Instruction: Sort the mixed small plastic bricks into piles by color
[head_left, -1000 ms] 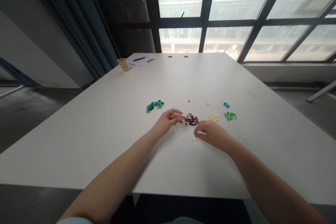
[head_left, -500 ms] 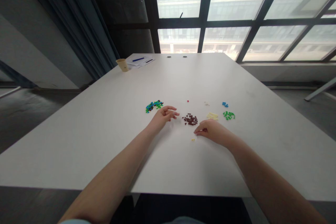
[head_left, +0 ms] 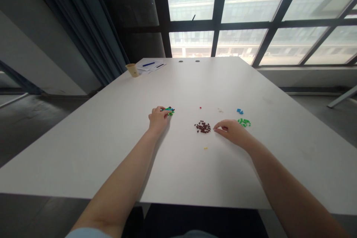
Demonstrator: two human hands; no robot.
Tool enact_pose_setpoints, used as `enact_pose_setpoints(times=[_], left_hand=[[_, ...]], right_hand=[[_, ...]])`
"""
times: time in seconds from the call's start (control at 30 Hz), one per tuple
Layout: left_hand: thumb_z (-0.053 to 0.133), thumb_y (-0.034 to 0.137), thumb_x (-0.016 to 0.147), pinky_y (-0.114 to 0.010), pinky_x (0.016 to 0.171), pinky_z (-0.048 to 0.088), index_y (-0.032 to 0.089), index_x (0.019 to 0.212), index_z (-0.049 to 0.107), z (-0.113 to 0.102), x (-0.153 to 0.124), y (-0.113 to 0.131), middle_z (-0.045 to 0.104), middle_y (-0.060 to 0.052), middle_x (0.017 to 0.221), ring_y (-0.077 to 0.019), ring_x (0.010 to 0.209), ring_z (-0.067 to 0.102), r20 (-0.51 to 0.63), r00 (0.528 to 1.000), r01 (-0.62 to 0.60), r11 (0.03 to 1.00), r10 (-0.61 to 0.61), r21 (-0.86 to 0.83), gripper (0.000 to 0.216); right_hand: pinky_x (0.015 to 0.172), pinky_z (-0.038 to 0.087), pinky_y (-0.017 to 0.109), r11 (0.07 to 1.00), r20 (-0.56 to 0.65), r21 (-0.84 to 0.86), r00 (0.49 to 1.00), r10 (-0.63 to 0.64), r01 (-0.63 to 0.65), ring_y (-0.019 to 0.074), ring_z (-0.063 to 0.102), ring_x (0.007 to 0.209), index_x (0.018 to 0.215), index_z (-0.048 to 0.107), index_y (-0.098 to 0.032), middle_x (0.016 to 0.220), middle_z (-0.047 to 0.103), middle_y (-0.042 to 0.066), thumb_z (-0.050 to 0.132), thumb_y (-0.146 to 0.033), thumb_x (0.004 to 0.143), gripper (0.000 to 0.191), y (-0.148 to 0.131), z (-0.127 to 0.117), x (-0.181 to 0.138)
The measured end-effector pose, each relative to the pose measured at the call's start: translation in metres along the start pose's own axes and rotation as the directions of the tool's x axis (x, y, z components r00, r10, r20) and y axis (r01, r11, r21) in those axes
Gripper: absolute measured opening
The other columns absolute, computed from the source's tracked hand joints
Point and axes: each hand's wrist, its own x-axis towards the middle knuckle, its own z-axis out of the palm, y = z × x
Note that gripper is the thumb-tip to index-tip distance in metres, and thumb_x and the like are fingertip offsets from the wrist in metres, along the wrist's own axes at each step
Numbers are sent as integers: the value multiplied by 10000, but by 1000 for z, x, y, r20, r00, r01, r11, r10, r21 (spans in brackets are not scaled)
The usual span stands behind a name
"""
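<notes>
My left hand [head_left: 157, 118] rests on the white table [head_left: 117, 134] with its fingers curled onto a mixed pile of green, blue and black small bricks [head_left: 170, 110]. My right hand [head_left: 232, 131] lies to the right of a dark brown brick pile [head_left: 203, 127]. Its fingertips are pinched together close to the table, and what they hold is too small to see. It covers the spot where a cream pile lay. A green pile [head_left: 244, 122] sits just behind the right hand.
A few blue bricks [head_left: 240, 111], a single red piece [head_left: 200, 108], some cream bits [head_left: 220, 110] and a tiny yellow piece [head_left: 205, 148] lie scattered. A paper cup [head_left: 133, 69] and papers with a pen [head_left: 149, 64] stand at the far left corner.
My left hand has moved left from beside the brown pile onto the mixed green and blue pile. My right hand has shifted back and right, over the cream pile.
</notes>
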Motion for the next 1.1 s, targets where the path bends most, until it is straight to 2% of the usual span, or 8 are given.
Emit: enact_pose_setpoints(times=[0.13, 0.33, 0.67, 0.93, 1.1], left_hand=[[508, 229, 788, -391, 767, 374, 308, 892, 700, 2, -1, 3, 572, -56, 1047, -266, 1006, 463, 76, 997, -7, 999, 3, 47, 232], [563, 265, 735, -373, 763, 382, 266, 849, 685, 1, -1, 2, 582, -43, 1029, -249, 1005, 484, 70, 998, -6, 1000, 5, 13, 167], [535, 288, 760, -373, 748, 371, 241, 895, 662, -1, -2, 7, 592, -60, 1025, -257, 1002, 485, 86, 996, -39, 996, 32, 80, 191], [504, 291, 781, -368, 749, 373, 226, 851, 672, -3, -1, 8, 611, -73, 1004, -256, 1001, 491, 120, 992, -41, 993, 29, 106, 193], [455, 311, 814, -357, 737, 382, 209, 867, 645, -2, -1, 9, 634, -82, 948, -250, 954, 513, 68, 996, -63, 995, 58, 72, 222]], right_hand=[[543, 330, 229, 1000, -4, 8, 1000, -2, 2, 104, 441, 543, 796, 700, -202, 606, 567, 10, 511, -280, 772, 205, 1, 0, -1], [543, 328, 229, 1000, -2, 1, 1000, -4, 4, 104, 437, 544, 793, 699, -200, 600, 557, 10, 508, -278, 774, 207, 3, 1, -1], [552, 328, 233, 1000, 6, -1, 1000, -3, 3, 107, 435, 547, 795, 703, -205, 601, 554, 10, 500, -287, 776, 219, 4, 3, 0], [553, 325, 230, 1000, 27, -9, 1000, -6, 6, 108, 433, 550, 796, 704, -208, 598, 552, 11, 492, -296, 777, 231, 5, 4, 1], [553, 327, 232, 1000, 27, -17, 1000, -13, 14, 107, 430, 547, 793, 703, -204, 596, 547, 12, 493, -290, 778, 227, 4, 4, 1]])
